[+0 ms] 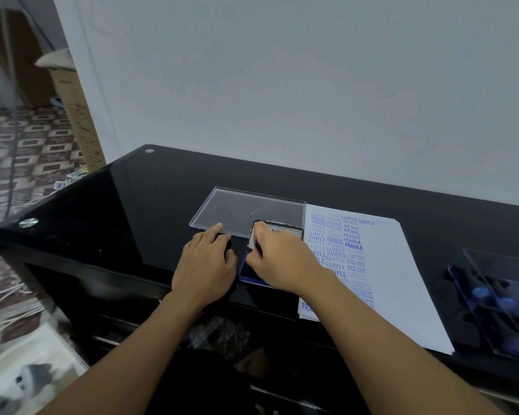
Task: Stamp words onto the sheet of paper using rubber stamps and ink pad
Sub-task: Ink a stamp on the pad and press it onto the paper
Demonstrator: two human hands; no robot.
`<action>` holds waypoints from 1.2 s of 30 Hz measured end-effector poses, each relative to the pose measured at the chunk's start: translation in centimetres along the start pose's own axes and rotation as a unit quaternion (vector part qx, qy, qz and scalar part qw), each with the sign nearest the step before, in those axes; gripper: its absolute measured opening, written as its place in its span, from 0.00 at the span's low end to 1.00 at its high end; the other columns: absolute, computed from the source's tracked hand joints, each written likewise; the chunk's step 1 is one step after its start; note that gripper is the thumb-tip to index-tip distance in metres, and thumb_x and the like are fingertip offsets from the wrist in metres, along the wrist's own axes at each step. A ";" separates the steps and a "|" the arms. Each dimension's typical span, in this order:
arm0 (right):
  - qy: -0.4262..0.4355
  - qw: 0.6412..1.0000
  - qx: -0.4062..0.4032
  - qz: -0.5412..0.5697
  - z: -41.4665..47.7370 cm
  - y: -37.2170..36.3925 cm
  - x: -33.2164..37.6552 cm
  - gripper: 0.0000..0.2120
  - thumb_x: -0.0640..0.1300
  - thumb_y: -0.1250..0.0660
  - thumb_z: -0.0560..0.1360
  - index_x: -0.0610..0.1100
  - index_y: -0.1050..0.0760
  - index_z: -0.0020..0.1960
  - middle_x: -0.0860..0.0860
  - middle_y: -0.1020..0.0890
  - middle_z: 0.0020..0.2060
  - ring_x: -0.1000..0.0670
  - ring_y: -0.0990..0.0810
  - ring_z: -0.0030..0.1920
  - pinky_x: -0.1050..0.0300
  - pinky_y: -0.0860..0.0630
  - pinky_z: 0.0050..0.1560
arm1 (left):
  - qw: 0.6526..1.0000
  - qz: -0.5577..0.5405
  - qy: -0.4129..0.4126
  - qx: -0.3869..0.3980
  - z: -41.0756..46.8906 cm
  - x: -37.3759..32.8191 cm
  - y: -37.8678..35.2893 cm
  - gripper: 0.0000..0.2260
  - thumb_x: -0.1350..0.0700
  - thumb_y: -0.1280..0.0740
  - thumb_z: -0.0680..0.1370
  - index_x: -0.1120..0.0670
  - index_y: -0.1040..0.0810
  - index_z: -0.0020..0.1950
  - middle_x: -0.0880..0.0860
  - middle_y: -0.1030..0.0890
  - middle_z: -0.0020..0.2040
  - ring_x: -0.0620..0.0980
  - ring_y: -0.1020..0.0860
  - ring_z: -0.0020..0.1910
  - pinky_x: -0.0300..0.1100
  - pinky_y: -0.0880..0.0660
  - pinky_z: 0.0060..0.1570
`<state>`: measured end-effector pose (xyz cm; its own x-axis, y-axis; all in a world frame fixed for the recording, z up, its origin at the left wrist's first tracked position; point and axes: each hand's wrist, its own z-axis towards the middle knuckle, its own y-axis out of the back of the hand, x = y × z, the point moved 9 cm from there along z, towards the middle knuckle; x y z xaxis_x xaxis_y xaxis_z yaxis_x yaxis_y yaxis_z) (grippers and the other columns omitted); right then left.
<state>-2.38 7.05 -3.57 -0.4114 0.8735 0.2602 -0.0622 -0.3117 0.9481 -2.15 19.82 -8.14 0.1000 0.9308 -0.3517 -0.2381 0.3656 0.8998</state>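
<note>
Surface: black glass table [126, 205], glossy and mirror-like, with a round metal fitting near each left corner. Centre frame: ink pad [250, 272], a shallow rectangular case with a dark blue, matte inked face; its rounded hinged lid [286, 230] stands up behind, black rim around a pale inner panel. Right hand [282, 262] sits over the pad with its fingers curled and bunched at the tips, pinching a small pale piece with a purple streak, taken to be a stamp [254, 240]; the knuckles hide most of it, so contact with the ink is not resolved. Left hand [206, 265] lies palm-down just left of the pad, index finger stretched to the near edge of a flat, clear acrylic tray [240, 209]; the other fingers bend loosely over a dark shape, and I cannot tell whether they hold anything. Sheet of paper [408, 265], white, smooth and rectangular, lies right of centre with its left edge just beside the pad; the left part carries columns of blue stamped words (SAMPLE, AIR MAIL, FRAGILE, FAX OUT), some crisp, some faint. Right edge of frame: a transparent hard-plastic case [498, 304] with dark moulded slots and blurred blue round shapes inside. Behind: a plain matte grey wall [312, 85]. Upper left: a cardboard box [72, 97] on a patterned floor [27, 151].
</note>
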 end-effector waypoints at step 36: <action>-0.009 1.000 0.023 0.012 0.1 0.2 -0.1 0.07 0.48 0.41 0.78 0.46 0.38 0.47 0.46 0.26 0.35 0.43 0.26 0.37 0.52 0.30 0.34 | 1.000 -0.007 -0.002 0.005 0.1 0.0 0.0 0.17 0.51 0.43 0.82 0.52 0.27 0.69 0.50 0.37 0.77 0.53 0.36 0.73 0.51 0.37 0.70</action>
<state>-2.25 6.94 -3.39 -0.3965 0.8724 0.2858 -0.0097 -0.3153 0.9489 -2.08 19.85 -8.10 0.1072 0.9253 -0.3638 -0.2278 0.3790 0.8969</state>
